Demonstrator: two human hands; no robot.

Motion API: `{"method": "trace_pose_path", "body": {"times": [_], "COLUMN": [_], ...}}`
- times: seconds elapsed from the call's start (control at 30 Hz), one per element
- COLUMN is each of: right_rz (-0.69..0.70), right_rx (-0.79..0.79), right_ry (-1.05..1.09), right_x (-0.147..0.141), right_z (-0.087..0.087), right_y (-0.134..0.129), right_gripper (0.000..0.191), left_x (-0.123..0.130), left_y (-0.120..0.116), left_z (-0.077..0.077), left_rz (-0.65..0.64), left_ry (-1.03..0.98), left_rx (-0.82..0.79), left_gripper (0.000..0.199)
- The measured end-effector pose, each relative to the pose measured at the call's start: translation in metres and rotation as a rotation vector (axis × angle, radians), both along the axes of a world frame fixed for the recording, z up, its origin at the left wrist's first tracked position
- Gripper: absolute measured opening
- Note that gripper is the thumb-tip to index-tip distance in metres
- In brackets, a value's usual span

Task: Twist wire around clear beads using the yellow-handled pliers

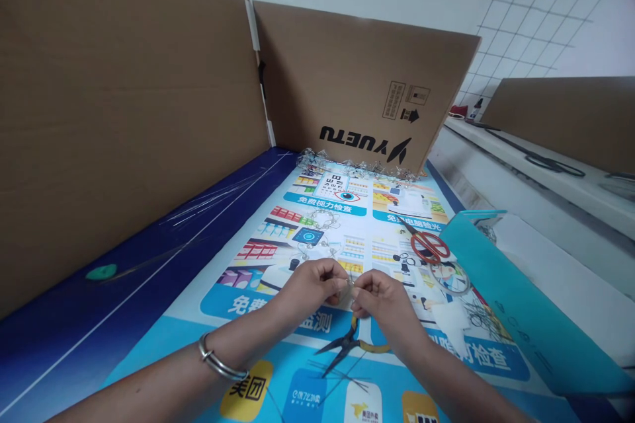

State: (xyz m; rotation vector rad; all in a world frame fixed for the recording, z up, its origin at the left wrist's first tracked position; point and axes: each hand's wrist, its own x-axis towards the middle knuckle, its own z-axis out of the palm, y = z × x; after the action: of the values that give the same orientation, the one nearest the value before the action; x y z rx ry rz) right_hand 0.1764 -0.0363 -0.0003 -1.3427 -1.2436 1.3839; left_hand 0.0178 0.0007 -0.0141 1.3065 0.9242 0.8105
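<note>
My left hand point(317, 283) and my right hand point(381, 297) meet over the printed table cover, fingertips pinched almost together. Between them is a small piece of thin wire point(351, 279); its exact shape is too small to make out. Just below the hands lie pliers point(347, 342) with yellow handles, jaws spread toward the left. Several cut dark wires point(342, 377) are scattered in front of the pliers. Beyond my left hand, a loop of clear beads and wire point(322, 218) rests on the cover. A metal bangle point(218, 360) is on my left wrist.
Red-handled scissors point(430, 248) and a round coil point(450, 277) lie at right, near white paper point(451, 320), a wire bundle point(481, 320) and a teal box point(526, 304). Beaded wire pieces point(357, 170) line the back. Cardboard walls point(347, 73) stand behind and left. A green object point(102, 272) lies left.
</note>
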Motion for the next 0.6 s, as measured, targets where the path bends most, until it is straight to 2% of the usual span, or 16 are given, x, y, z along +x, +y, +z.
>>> {"method": "trace_pose_path", "body": {"times": [0.3, 0.6], "right_rz": [-0.031, -0.074], "right_rx": [-0.003, 0.035], "right_ry": [0.040, 0.066], "right_x": [-0.0013, -0.0027], "right_z": [0.0033, -0.0027], "right_y": [-0.0011, -0.0004], "right_gripper": [0.027, 0.026], "left_x": [0.0017, 0.0044], "left_y": [-0.0031, -0.0055], "left_z": [-0.0007, 0.0005], "left_rz": [0.019, 0.045], "left_ry": [-0.035, -0.066], "left_rx": [-0.009, -0.012], "left_gripper": [0.006, 0.007]}}
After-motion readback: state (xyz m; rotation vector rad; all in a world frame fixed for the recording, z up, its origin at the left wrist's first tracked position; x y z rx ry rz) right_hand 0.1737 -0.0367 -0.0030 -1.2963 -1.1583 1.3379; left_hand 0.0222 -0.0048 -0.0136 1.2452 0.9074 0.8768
